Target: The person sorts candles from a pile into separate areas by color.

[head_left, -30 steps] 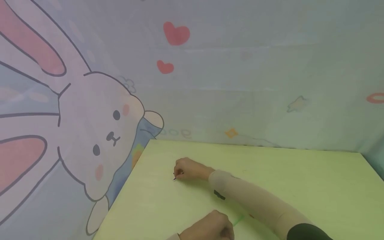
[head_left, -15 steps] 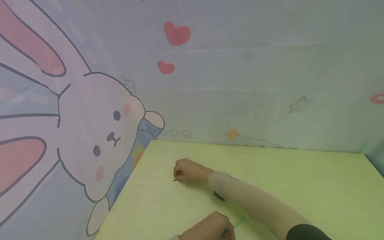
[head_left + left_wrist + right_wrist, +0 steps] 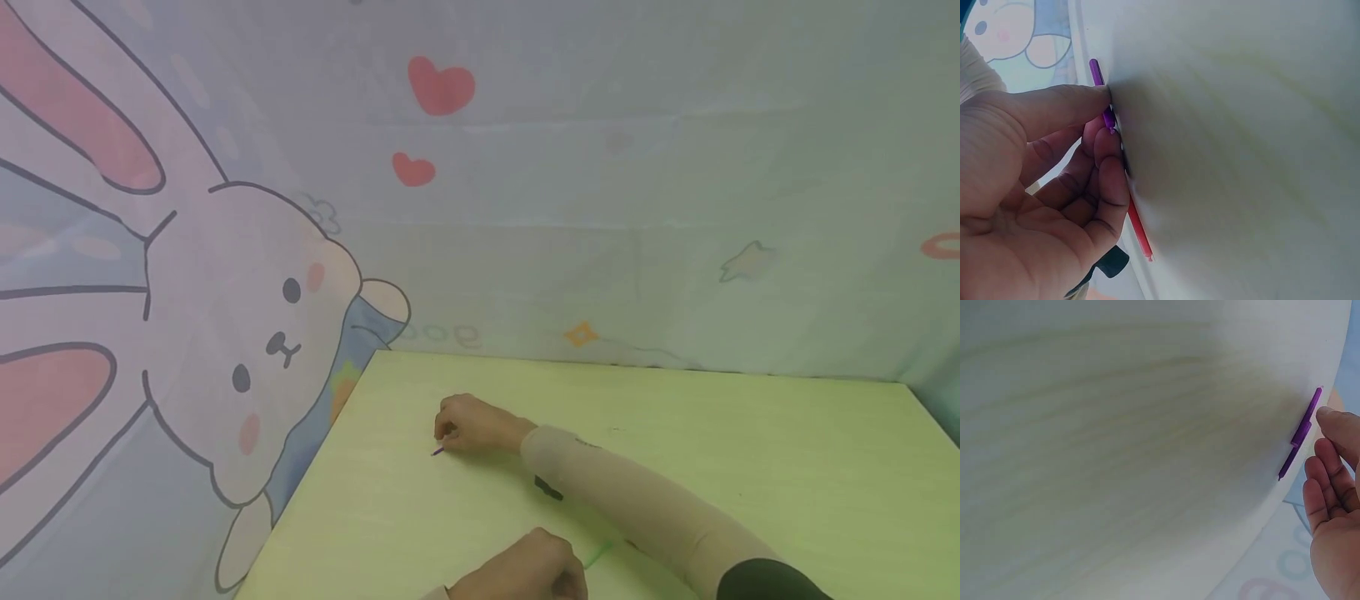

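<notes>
In the head view my right hand is low over the far left of the table, a purple tip sticking out below the fingers. The right wrist view shows the thumb of that hand at a thin purple pen-like stick, wider at mid-length; the index fingertip is hidden. My left hand is nearer the body, its fingers mostly hidden in the head view. Seen from the left wrist, this hand pinches a purple stick with a small nub. A red stick lies beyond the curled fingers.
A pale yellow-green table spreads beneath both hands. A thin green stick lies beside the left hand. Behind stands a printed backdrop with a rabbit and hearts. The right sleeve crosses the table diagonally.
The purple tip below my right hand shows a little more than before. Both hands stay almost in the same place.
</notes>
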`<action>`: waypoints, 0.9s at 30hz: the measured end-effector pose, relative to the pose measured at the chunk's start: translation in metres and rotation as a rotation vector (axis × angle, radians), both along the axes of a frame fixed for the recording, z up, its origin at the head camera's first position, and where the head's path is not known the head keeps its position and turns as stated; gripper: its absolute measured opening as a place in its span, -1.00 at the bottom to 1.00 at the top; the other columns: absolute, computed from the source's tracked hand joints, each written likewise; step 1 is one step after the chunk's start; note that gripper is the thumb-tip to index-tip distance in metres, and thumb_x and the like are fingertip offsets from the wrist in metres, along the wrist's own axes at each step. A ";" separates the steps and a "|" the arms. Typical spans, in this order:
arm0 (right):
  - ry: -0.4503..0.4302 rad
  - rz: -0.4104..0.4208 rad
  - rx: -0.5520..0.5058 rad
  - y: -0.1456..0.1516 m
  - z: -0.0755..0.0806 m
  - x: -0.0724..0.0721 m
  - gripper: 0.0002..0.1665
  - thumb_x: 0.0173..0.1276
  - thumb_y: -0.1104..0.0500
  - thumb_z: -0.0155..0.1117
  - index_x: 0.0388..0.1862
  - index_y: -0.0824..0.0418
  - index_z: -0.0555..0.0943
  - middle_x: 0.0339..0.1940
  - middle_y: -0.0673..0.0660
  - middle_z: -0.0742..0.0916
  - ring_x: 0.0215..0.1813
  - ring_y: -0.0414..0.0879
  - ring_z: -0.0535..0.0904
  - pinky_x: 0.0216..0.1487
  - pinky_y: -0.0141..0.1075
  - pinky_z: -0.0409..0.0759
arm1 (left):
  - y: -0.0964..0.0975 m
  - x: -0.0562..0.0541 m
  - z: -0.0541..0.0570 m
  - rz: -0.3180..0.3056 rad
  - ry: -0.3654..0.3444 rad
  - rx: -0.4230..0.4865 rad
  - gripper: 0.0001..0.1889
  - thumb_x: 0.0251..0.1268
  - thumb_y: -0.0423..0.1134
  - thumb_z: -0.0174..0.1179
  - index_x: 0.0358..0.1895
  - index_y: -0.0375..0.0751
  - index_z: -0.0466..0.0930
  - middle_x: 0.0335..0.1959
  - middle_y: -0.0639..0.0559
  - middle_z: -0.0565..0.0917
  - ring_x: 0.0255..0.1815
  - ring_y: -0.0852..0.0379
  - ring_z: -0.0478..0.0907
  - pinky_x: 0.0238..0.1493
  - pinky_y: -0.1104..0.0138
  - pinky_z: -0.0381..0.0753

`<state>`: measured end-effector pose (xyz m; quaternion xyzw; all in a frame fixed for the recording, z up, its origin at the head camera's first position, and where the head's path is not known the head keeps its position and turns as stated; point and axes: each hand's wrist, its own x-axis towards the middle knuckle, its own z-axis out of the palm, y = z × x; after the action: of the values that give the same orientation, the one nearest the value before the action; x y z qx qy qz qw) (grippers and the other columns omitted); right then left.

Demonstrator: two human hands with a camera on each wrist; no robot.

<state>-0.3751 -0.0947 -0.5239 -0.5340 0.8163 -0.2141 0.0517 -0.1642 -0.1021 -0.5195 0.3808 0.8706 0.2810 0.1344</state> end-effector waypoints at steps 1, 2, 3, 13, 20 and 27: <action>-0.004 -0.002 -0.004 0.001 0.000 0.000 -0.90 0.51 0.23 0.54 -0.05 0.11 0.88 -0.15 -0.07 0.74 -0.04 -0.25 0.62 0.08 -0.45 0.62 | 0.000 0.000 0.000 0.000 -0.002 0.001 -0.92 0.29 -0.31 0.48 -0.31 -0.01 0.89 -0.47 0.44 0.71 -0.44 0.65 0.49 -0.33 0.69 0.53; -0.013 -0.004 -0.008 0.002 0.000 -0.001 -0.90 0.52 0.23 0.54 -0.04 0.11 0.88 -0.14 -0.06 0.75 -0.03 -0.25 0.64 0.09 -0.45 0.63 | 0.000 0.000 0.000 -0.001 -0.001 0.001 -0.92 0.28 -0.31 0.48 -0.32 -0.01 0.89 -0.47 0.45 0.71 -0.44 0.64 0.49 -0.33 0.69 0.52; -0.020 -0.007 -0.012 0.003 0.001 -0.001 -0.89 0.52 0.23 0.54 -0.03 0.10 0.88 -0.12 -0.06 0.76 -0.01 -0.24 0.65 0.09 -0.45 0.64 | 0.000 0.000 0.001 -0.001 0.003 0.000 -0.93 0.26 -0.31 0.49 -0.32 -0.01 0.89 -0.47 0.44 0.71 -0.44 0.64 0.49 -0.33 0.69 0.52; -0.076 -0.086 -0.032 0.028 0.015 -0.005 -0.67 0.54 0.24 0.52 0.24 0.23 0.79 0.13 0.03 0.83 0.17 -0.13 0.73 0.26 -0.31 0.69 | 0.001 0.002 -0.001 0.021 -0.009 0.000 -0.82 0.25 -0.41 0.43 -0.38 0.02 0.86 -0.51 0.46 0.67 -0.44 0.62 0.50 -0.32 0.68 0.53; -0.095 -0.128 -0.102 0.067 0.040 0.002 -0.63 0.57 0.24 0.49 0.30 0.22 0.75 0.18 0.11 0.81 0.22 -0.01 0.73 0.32 -0.18 0.69 | 0.001 0.005 -0.004 0.034 -0.033 0.000 -0.80 0.22 -0.43 0.47 -0.36 0.03 0.88 -0.49 0.48 0.68 -0.42 0.60 0.53 -0.31 0.67 0.54; -0.076 -0.194 -0.180 0.109 0.072 0.010 -0.60 0.57 0.18 0.51 0.32 0.18 0.74 0.18 0.06 0.81 0.27 0.03 0.76 0.37 -0.09 0.70 | 0.001 0.001 -0.005 -0.019 0.082 -0.021 -0.79 0.29 -0.44 0.47 -0.27 0.03 0.93 -0.44 0.43 0.73 -0.41 0.66 0.48 -0.30 0.71 0.51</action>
<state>-0.3655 0.0139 -0.4522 -0.4466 0.8391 -0.3103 0.0136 -0.1635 -0.1010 -0.5240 0.3987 0.8747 0.2547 0.1051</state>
